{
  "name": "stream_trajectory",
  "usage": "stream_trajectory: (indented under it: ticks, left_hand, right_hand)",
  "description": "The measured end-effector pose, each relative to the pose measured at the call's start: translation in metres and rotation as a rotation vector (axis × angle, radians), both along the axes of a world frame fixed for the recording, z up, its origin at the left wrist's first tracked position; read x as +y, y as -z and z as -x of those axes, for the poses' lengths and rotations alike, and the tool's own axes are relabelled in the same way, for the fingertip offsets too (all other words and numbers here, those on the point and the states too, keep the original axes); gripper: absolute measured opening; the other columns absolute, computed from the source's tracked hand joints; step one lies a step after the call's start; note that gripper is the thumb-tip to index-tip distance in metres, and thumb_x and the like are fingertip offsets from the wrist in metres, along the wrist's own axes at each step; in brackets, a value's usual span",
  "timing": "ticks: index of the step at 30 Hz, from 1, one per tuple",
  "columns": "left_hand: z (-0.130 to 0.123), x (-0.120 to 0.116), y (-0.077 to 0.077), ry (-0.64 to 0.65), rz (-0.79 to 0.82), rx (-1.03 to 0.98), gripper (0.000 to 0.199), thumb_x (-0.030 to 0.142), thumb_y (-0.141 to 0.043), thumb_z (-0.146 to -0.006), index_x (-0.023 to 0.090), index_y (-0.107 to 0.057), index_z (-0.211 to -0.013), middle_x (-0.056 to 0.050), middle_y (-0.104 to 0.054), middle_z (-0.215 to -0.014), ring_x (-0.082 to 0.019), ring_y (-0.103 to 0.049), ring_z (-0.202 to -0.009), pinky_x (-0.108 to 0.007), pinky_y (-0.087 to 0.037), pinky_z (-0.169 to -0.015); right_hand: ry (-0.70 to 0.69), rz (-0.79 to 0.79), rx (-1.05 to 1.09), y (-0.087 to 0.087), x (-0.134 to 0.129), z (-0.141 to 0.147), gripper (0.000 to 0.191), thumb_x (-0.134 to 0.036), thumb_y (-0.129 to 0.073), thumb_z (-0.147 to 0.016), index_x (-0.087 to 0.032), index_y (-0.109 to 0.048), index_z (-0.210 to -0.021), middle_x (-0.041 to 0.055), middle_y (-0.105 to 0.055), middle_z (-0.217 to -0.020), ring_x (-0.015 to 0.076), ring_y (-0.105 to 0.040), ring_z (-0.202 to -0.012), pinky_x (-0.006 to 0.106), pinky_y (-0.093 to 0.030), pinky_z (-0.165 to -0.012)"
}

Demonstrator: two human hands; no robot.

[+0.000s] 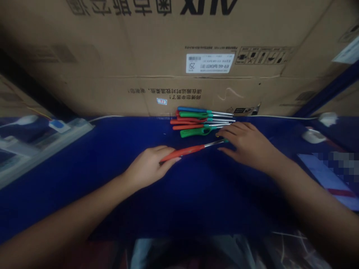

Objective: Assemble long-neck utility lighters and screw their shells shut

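Note:
Between my hands lies a red stick lighter (189,150) with a silver metal tube, pointing right. My left hand (153,166) is closed round its handle end. My right hand (242,145) is at the tube's tip, thumb and fingers apart, palm down; whether it touches the tip is unclear. Just behind, several lighters lie side by side with their tubes to the right: a blue one (193,110) at the back, red ones among them, and a green one (193,132) nearest me. My right fingertips are close to the green one's tube.
A large cardboard box (140,63) stands upright behind the blue table (179,198). At the left are a clear plastic-like strip (50,145) and a blue-white tag (58,125). On the right are a white object (314,136) and a pale flat sheet (322,172).

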State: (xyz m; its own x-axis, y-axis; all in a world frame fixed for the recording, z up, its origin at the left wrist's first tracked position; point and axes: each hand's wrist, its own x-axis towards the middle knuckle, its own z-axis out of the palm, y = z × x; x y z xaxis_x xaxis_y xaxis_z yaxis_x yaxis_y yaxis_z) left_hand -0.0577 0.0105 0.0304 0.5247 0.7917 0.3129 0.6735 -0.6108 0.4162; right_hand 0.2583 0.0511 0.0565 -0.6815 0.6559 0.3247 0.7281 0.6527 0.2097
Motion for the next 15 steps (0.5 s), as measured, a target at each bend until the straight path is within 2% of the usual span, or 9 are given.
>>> stream_trajectory:
  ticks: [2, 8, 11, 15]
  left_hand:
    - [0.001, 0.002, -0.001, 0.0, 0.004, -0.022, 0.026, 0.037, -0.053, -0.101, 0.018, -0.07, -0.104, -0.005, -0.068, -0.09, -0.017, -0.064, -0.078, -0.028, -0.049, -0.071]
    - [0.004, 0.006, -0.002, 0.025, 0.004, -0.019, 0.026, 0.036, -0.053, -0.101, 0.017, -0.07, -0.106, -0.005, -0.067, -0.09, -0.017, -0.063, -0.079, -0.028, -0.049, -0.071]
    - [0.004, 0.006, -0.002, 0.046, 0.015, -0.016, 0.026, 0.036, -0.053, -0.101, 0.017, -0.07, -0.106, -0.005, -0.067, -0.09, -0.017, -0.063, -0.08, -0.027, -0.048, -0.072]
    - [0.003, 0.003, 0.0, 0.08, 0.052, 0.012, 0.027, 0.038, -0.053, -0.101, 0.019, -0.07, -0.107, -0.004, -0.066, -0.089, -0.016, -0.062, -0.079, -0.027, -0.047, -0.071]
  right_hand:
    - [0.014, -0.015, -0.019, -0.002, 0.008, -0.011, 0.025, -0.032, -0.063, -0.092, -0.017, -0.068, -0.112, 0.0112, -0.072, -0.109, 0.0322, -0.062, -0.105, 0.046, -0.044, -0.091]
    - [-0.091, 0.076, 0.054, 0.0, 0.024, -0.022, 0.015, -0.028, -0.062, -0.095, -0.019, -0.071, -0.102, 0.0067, -0.074, -0.098, 0.0257, -0.067, -0.097, 0.046, -0.043, -0.096]
    - [-0.145, 0.128, 0.103, 0.002, 0.022, -0.018, 0.016, -0.028, -0.06, -0.096, -0.017, -0.07, -0.103, 0.0078, -0.073, -0.098, 0.0241, -0.067, -0.093, 0.042, -0.046, -0.09]
    - [-0.268, 0.224, 0.176, 0.009, 0.008, 0.002, 0.018, -0.029, -0.06, -0.096, -0.016, -0.07, -0.104, 0.0086, -0.072, -0.096, 0.022, -0.066, -0.092, 0.038, -0.048, -0.086]
